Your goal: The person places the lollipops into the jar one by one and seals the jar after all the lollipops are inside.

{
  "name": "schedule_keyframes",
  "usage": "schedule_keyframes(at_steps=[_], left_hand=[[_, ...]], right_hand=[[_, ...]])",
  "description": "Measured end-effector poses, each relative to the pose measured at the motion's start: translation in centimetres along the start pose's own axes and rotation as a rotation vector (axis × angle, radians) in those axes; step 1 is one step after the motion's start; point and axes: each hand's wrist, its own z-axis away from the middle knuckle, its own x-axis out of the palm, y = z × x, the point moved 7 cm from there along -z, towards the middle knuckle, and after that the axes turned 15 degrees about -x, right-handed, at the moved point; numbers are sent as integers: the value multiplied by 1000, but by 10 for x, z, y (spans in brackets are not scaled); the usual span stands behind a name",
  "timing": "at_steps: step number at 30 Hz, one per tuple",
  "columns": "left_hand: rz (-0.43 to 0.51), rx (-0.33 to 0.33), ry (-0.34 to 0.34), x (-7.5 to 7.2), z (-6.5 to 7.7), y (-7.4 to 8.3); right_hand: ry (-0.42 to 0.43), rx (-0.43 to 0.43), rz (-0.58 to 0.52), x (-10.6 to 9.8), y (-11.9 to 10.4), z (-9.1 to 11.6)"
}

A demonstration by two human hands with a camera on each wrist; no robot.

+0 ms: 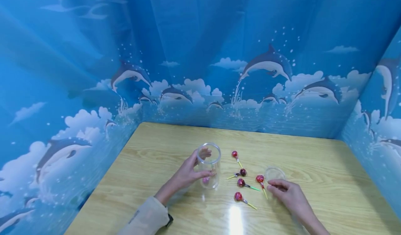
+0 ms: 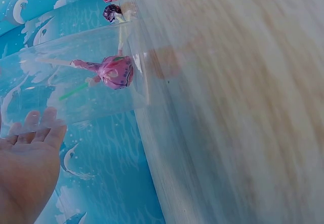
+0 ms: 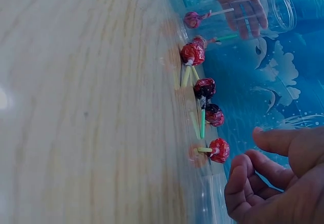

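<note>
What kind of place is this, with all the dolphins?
Probably an indoor table corner, screened off for doing little jobs. Blue dolphin-print sheets stand around a wooden table, and lollipops lie there beside a clear jar.

Your left hand [image 1: 189,170] is gripping a clear, cylindrical jar [image 1: 215,166], which is standing upright, its round mouth facing up. Inside it, a pink-wrapped, ball-shaped lollipop with a white stick [image 2: 116,73] is resting head down, and a second lollipop with a green stick [image 2: 76,90] is leaning beside it. Just left of your right hand [image 1: 289,196], a red-wrapped lollipop with a yellow stick [image 1: 260,179] is lying, stick towards you. Between your hands, four more red and dark-wrapped lollipops [image 1: 241,182] are lying scattered. Just beyond your right fingertips, a clear, round disc [image 1: 275,173] is lying.
</note>
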Motion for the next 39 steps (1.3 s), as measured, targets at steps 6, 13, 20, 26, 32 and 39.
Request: schedule_keyframes(at_steps=[6, 13, 20, 26, 32, 39], left_hand=[[3, -12, 4, 0, 0, -1], [-3, -18, 7, 0, -1, -2], [-3, -10, -2, 0, -1, -1], [-6, -9, -4, 0, 0, 0], [-13, -11, 2, 0, 0, -1], [-9, -11, 2, -1, 0, -1]], right_hand=[[3, -5, 6, 5, 2, 2], [-5, -19, 1, 13, 4, 4], [10, -55, 79, 15, 4, 2], [12, -37, 117, 19, 5, 0], [12, -57, 161, 20, 3, -3], [-2, -52, 185, 20, 3, -4]])
